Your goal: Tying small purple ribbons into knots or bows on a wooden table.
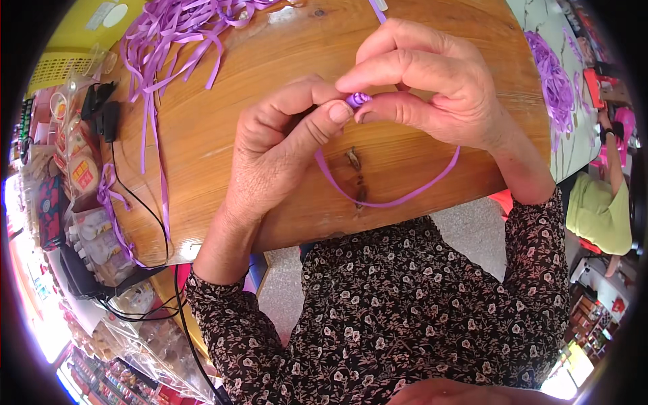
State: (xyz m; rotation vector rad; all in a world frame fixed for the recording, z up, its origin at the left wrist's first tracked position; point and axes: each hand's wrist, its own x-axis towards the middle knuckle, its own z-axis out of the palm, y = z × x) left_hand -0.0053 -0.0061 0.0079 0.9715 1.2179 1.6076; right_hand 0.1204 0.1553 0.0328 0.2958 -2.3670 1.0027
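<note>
A small coiled bit of purple ribbon (358,100) sits between my two hands over the wooden table. My left hand (273,138) is closed, pinching the coil between thumb and bent fingers. From the other side my right hand (449,77) curves around it, thumb below and index finger above, the tips closed on the coil. A loop of the ribbon hangs beneath and runs from under my left thumb toward my right wrist. Another strip of purple ribbon (378,9) shows beyond my right fingers.
A heap of purple ribbons (169,40) lies at the far left of the wooden table (290,61), strips trailing nearer. More purple ribbon (550,77) lies on a pale marbled surface at right. Black cables (152,212) and packaged goods (81,172) crowd the left edge. Another person in yellow-green (594,216) is at right.
</note>
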